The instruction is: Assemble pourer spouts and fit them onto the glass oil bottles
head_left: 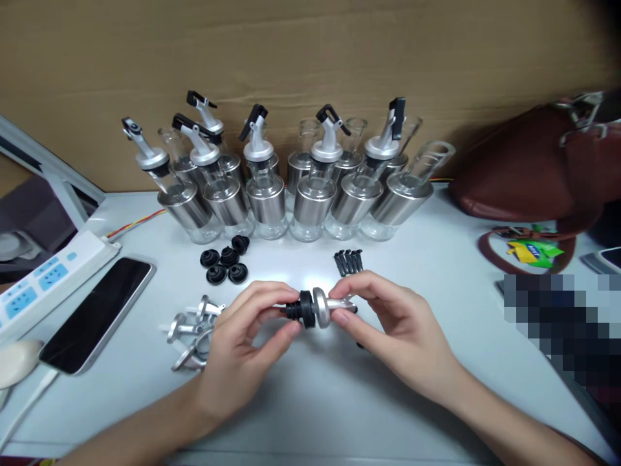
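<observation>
Over the middle of the table, my left hand (247, 343) pinches a black rubber stopper (301, 309) between thumb and fingers. My right hand (398, 330) grips a silver pourer spout (322, 307) by its narrow stem. The stopper and the spout's round collar face each other, almost touching, lying sideways in line. Beside my left hand lie several silver spouts (187, 333), partly covered by it. Behind it sit several loose black stoppers (228, 257). A row of small black levers (348, 261) lies just beyond my right fingers.
Several glass bottles with steel sleeves (269, 200) stand along the back, some topped with pourers. On the left are a phone (97, 316) and a power strip (53, 281). A brown leather bag (524, 165) and a green-yellow packet (535, 252) are at the right.
</observation>
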### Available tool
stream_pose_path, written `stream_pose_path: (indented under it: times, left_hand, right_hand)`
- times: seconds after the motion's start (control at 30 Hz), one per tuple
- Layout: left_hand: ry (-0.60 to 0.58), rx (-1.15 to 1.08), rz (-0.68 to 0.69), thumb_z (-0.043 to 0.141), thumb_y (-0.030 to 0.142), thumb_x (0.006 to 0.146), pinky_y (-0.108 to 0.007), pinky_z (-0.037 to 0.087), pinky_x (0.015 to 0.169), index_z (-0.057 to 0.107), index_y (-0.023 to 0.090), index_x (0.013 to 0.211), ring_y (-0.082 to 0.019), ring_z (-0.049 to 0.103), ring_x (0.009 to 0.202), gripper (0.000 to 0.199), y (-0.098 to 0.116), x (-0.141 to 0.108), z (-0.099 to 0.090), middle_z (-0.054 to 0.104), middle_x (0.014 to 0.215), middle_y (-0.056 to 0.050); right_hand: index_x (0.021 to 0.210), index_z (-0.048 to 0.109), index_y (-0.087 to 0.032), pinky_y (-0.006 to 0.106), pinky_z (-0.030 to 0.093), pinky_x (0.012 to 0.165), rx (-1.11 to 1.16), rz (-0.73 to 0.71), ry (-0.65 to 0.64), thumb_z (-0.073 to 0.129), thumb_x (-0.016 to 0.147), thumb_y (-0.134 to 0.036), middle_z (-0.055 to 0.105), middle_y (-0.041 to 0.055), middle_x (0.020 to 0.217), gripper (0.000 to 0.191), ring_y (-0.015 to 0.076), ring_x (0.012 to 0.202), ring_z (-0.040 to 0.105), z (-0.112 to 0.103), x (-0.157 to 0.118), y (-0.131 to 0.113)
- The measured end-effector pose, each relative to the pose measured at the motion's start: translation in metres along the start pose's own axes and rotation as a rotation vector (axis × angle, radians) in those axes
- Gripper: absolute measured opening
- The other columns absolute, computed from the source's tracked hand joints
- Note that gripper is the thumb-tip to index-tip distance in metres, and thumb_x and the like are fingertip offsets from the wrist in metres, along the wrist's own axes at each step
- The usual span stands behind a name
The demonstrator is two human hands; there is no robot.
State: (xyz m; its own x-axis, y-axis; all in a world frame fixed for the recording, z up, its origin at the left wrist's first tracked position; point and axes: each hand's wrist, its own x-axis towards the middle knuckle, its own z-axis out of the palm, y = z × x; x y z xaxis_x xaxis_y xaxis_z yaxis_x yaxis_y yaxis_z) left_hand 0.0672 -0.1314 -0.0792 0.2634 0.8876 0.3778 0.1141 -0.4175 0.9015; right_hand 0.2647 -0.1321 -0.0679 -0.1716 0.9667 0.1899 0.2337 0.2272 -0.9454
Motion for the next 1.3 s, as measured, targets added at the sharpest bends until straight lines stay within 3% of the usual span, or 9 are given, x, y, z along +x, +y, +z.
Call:
stream_pose_path:
  times: [0.2,0.47,0.83,1.1,1.3]
  left_hand:
    - [0.011,0.006,0.007,0.067,0.004,0.080,-0.013,0.056,0.076,0.068,0.024,0.101,-0.009,0.066,0.088,0.029,-0.001,-0.003,-0.003,0.068,0.094,-0.001]
    - [0.060,0.072,0.085,0.072,0.002,0.074,-0.018,0.056,0.063,0.073,0.021,0.095,-0.011,0.067,0.071,0.028,-0.005,-0.002,-0.002,0.071,0.081,-0.002]
    - [0.020,0.078,0.099,0.071,0.006,0.076,-0.016,0.057,0.063,0.073,0.019,0.093,-0.010,0.068,0.069,0.021,-0.001,-0.003,0.000,0.071,0.079,-0.003]
    - [-0.011,0.125,0.116,0.069,0.007,0.078,-0.020,0.058,0.062,0.073,0.018,0.091,-0.013,0.069,0.067,0.017,-0.003,-0.004,0.002,0.071,0.079,-0.005]
    - [-0.028,0.093,0.046,0.068,0.008,0.079,-0.018,0.055,0.064,0.070,0.022,0.098,-0.012,0.065,0.070,0.023,0.000,-0.005,0.002,0.067,0.080,-0.003]
  right_hand:
    - [0.097,0.063,-0.024,0.017,0.049,0.073,-0.055,-0.128,-0.086,0.062,0.087,-0.013,0.071,-0.0038,0.089,0.015,0.0086,0.078,0.066,-0.003,-0.004,0.002]
    - [0.095,0.065,-0.019,0.020,0.049,0.070,-0.108,-0.215,-0.099,0.063,0.086,-0.012,0.071,0.0004,0.084,0.011,0.0109,0.075,0.066,-0.003,-0.002,0.005]
    - [0.084,0.066,-0.018,0.017,0.047,0.053,-0.046,-0.058,-0.144,0.064,0.085,-0.017,0.074,-0.0004,0.076,0.002,0.0117,0.065,0.068,0.001,-0.003,0.002]
    - [0.083,0.065,-0.018,0.018,0.041,0.044,-0.090,-0.007,-0.187,0.059,0.087,-0.019,0.072,0.0014,0.074,0.006,0.0126,0.062,0.066,0.003,-0.008,0.000]
    - [0.085,0.067,-0.020,0.019,0.046,0.053,0.025,0.159,-0.140,0.062,0.085,-0.021,0.070,-0.0001,0.073,0.006,0.0123,0.064,0.062,0.005,-0.006,-0.005]
